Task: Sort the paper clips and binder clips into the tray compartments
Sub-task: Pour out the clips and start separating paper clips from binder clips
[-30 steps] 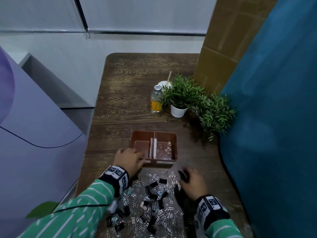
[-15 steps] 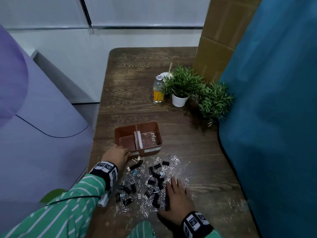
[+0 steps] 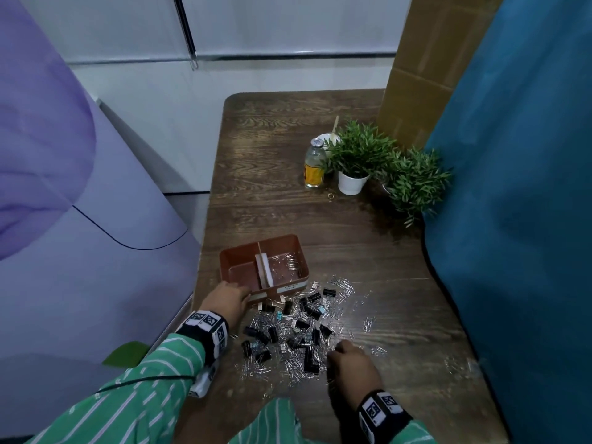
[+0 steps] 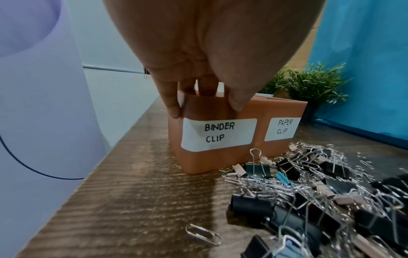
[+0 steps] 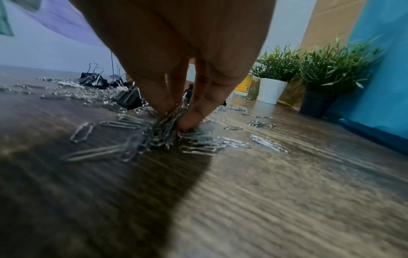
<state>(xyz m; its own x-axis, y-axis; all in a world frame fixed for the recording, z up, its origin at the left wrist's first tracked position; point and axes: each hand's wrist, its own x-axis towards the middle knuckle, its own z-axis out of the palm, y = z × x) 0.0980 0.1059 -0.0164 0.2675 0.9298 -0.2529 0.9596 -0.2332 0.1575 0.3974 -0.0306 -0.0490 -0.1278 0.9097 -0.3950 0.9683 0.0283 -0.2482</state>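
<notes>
item: paper clips [image 5: 163,132], silver wire, loose. location: scattered with the binder clips [image 3: 304,328] in one heap on the worktop [image 3: 368,251], near its front edge; a batch already lies in the tray's right compartment, labelled "paper clip". handling, judged: very light, thin, slick on the wood; they interlock, so a pinch lifts a tangled bunch that may shed strays. best taken by gathering several and pinching the bunch from both sides.

item: binder clips, mostly black, a few teal or pale. stiff steel bodies with sprung wire handles; heavier, easy to take by body or upright handle. wire clips snag on the handles, so shake free before dropping in.

item: tray [image 4: 220,157], terracotta, two compartments, at the heap's far side. left compartment, labelled "binder clip", looks empty. light; likely to slide unless steadied.

right hand [image 3: 354,368]: fingertips [image 5: 192,120] drawn together on a bunch of paper clips, at the heap's right side.

left hand [image 3: 227,304]: thumb and fingers curled over the tray's near left corner, gripping its wall.
</notes>
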